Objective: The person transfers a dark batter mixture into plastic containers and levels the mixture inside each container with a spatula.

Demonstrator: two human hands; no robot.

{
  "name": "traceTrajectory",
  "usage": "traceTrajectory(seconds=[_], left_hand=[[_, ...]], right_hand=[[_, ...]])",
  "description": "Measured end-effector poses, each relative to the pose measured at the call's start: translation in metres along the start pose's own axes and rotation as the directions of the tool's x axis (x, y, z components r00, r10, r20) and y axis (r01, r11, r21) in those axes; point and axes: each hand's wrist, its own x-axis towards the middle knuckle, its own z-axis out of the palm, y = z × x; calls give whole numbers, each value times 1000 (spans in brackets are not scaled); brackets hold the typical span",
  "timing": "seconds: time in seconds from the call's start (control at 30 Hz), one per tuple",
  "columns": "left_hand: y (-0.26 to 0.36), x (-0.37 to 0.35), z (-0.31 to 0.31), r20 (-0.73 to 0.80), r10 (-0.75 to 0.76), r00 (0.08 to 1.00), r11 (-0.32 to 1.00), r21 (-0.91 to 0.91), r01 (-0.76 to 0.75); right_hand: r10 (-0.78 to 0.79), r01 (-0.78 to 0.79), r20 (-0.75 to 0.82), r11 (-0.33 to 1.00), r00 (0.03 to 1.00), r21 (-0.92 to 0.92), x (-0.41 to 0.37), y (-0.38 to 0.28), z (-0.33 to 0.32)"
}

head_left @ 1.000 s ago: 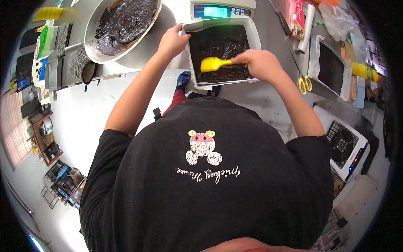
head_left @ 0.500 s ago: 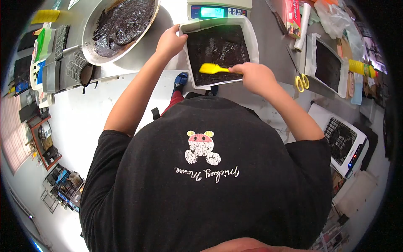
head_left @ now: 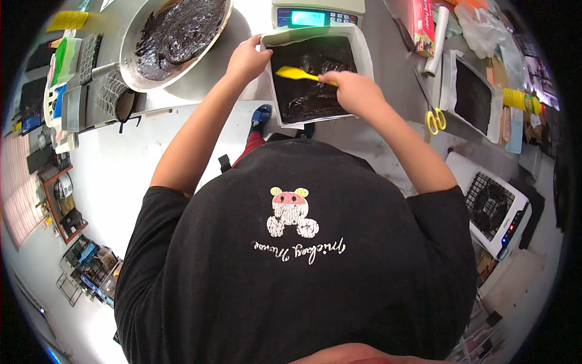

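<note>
My right hand (head_left: 357, 94) is closed round the handle of a yellow spatula (head_left: 296, 73). Its blade lies over the dark, glossy mixture (head_left: 309, 100) that fills a square baking pan (head_left: 278, 115) lined with white paper. At the pan's upper left corner, my left hand (head_left: 248, 59) grips the rim, thumb pointing inward. The pan sits at the near edge of the metal table, in front of a digital scale (head_left: 318, 13) with a lit green display.
A large pan (head_left: 176, 45) smeared with the same dark mixture stands at left. To the right lie yellow-handled scissors (head_left: 435, 120), a knife (head_left: 401, 29), a paper roll (head_left: 438, 39), a baking paper box (head_left: 422, 24) and a second filled, lined tray (head_left: 473, 97).
My right hand has moved the spatula up and slightly left, from the near part of the square pan towards its middle left. My left hand keeps its hold on the rim.
</note>
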Motion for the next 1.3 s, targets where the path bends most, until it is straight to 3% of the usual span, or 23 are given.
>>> traceTrajectory(seconds=[0.07,0.13,0.23,0.4,0.47,0.53,0.63,0.67,0.73,0.8,0.87,1.1,1.17,1.2,1.3], left_hand=[[-7,4,4,-114,206,972,965,191,-182],[-9,6,4,-83,201,976,969,166,-185],[-12,7,6,-91,213,973,966,166,-196],[-7,5,4,-95,213,972,964,181,-193],[-9,6,4,-62,216,974,971,121,-208],[-14,9,6,-78,225,971,968,134,-213],[-14,8,6,-93,230,969,966,140,-216],[-13,8,6,-91,231,969,967,134,-218],[-11,7,5,-80,229,970,967,131,-218],[-7,4,3,-72,227,971,968,128,-217],[-3,1,3,-96,161,982,981,126,-148],[-6,5,2,-74,203,976,964,189,-186],[-3,2,1,-70,212,975,964,179,-197],[-3,2,0,-65,216,974,963,181,-202],[-3,4,-1,-22,218,976,964,161,-212]], right_hand=[[18,-16,141,1000,990,-14,-15,-1,-1],[11,-3,183,999,983,-42,-23,-1,-12],[-169,176,91,981,981,-75,-20,14,-21],[-331,357,160,916,930,-182,11,17,-35],[-558,574,134,789,819,-218,26,22,-22],[-530,549,146,801,836,-237,34,21,-21],[-555,515,-80,810,828,-280,55,32,-18],[-555,516,-78,810,828,-280,57,32,-18],[-412,362,-183,897,893,-252,61,32,-18],[-330,284,-134,918,934,-278,60,31,-18],[-140,107,-170,976,975,-191,50,28,-15],[-71,74,72,997,995,-37,-9,10,2],[-46,71,288,995,957,-76,-22,4,-18],[-41,65,285,995,958,-74,-24,7,-23],[-104,107,84,994,991,-24,-24,22,-31]])
